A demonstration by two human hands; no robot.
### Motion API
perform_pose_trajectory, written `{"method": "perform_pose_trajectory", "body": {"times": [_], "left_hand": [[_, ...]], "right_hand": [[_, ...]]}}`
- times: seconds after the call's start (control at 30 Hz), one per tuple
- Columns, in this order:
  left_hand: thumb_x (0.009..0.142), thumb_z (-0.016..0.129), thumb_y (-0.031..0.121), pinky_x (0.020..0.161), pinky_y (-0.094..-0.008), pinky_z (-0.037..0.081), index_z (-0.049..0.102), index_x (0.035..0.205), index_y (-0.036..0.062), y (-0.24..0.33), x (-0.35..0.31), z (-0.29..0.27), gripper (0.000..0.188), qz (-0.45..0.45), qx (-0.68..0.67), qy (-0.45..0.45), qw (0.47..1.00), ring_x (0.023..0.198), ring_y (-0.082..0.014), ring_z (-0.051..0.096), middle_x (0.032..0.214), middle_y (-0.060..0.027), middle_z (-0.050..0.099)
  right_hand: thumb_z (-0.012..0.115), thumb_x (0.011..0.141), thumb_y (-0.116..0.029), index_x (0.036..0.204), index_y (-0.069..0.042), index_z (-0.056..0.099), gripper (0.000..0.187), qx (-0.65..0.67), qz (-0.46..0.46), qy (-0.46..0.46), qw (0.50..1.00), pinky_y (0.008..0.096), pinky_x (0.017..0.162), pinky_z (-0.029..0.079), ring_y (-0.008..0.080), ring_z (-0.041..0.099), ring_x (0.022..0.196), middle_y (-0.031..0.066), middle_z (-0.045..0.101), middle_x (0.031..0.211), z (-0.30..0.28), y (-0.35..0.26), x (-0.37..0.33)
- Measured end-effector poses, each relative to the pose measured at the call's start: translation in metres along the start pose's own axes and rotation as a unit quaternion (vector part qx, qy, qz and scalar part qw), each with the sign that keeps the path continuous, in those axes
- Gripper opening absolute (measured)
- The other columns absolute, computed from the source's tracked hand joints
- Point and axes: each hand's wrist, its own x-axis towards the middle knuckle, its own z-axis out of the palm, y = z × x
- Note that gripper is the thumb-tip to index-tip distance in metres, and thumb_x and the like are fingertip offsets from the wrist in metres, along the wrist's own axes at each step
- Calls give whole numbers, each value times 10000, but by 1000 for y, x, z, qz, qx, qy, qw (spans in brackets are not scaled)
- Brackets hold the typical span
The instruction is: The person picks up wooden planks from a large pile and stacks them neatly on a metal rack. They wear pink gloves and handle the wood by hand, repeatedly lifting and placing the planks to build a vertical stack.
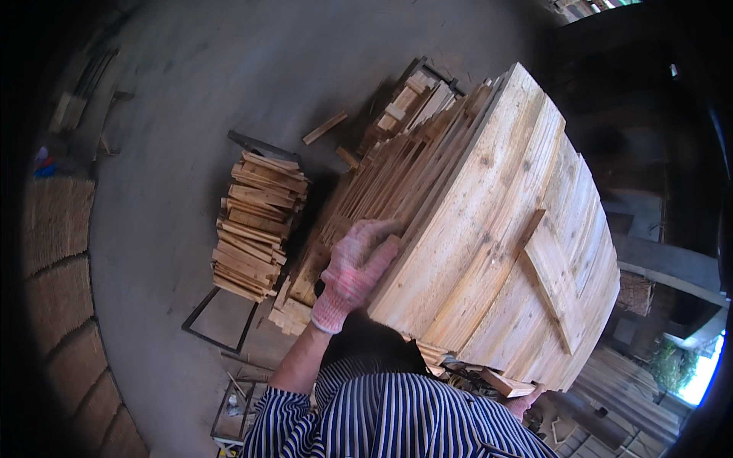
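A large wooden panel (489, 221) of several pale planks side by side fills the right half of the view, tilted in front of me. A short wooden slat (556, 286) lies slantwise across its face. My left hand (355, 267), in a pink and white knit glove, is closed on the panel's left edge, thumb and fingers curled at the rim. Low on the right, my right hand (524, 401) grips the near edge beside a wood block (507, 383); the panel hides most of its fingers.
Left of the panel stands a stack of short wooden pieces (256, 225) on a dark metal frame (217, 324). Long slats (412, 156) are piled behind the panel. Bundled brown stacks (69, 305) line the far left. Loose wood pieces (324, 128) lie on the grey floor (183, 99).
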Motion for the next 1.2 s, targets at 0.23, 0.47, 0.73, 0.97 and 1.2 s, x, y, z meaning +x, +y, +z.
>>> {"method": "perform_pose_trajectory", "body": {"times": [0.23, 0.47, 0.73, 0.97, 1.2], "left_hand": [[929, 709, 122, 984, -346, 511, 700, 1194, -7, -7, 1, 2, 295, 11, -6, 24, 1000, 1093, -235, 661, 1171, -136, 661], [920, 715, 123, 992, -345, 504, 709, 1171, 0, -10, -11, 4, 279, -19, -47, 51, 997, 1110, -211, 650, 1137, -120, 672], [959, 707, 232, 1018, -371, 492, 704, 1206, 29, -16, -15, 3, 319, 38, -26, 73, 996, 1166, -263, 641, 1176, -138, 701], [928, 764, 350, 1030, -334, 512, 712, 1217, 82, -19, -22, 9, 397, -43, -99, 98, 989, 1144, -194, 647, 1242, -96, 686], [898, 818, 278, 788, -244, 544, 750, 1091, 78, -31, -16, 15, 286, -55, -163, 102, 980, 848, -84, 652, 929, -13, 716]], "right_hand": [[505, 811, -866, 1576, -80, 333, 1110, -27, 9, -7, 1000, 568, 1088, 379, 413, 488, 1270, 197, 440, 1496, 21, 2, -2], [539, 815, -838, 1552, -83, 363, 1069, -95, 24, -54, 994, 549, 1027, 411, 392, 517, 1194, 189, 479, 1413, 48, -2, -7], [578, 820, -807, 1524, -86, 398, 1024, -198, 50, -173, 964, 528, 958, 447, 368, 550, 1107, 181, 524, 1318, 99, 1, -7], [612, 824, -780, 1500, -89, 429, 983, -336, 91, -318, 882, 509, 897, 479, 347, 579, 1030, 174, 563, 1235, 150, 37, 4], [646, 828, -752, 1476, -92, 460, 944, -459, 134, -424, 769, 490, 837, 511, 326, 608, 954, 166, 602, 1153, 177, 96, 12]]}}
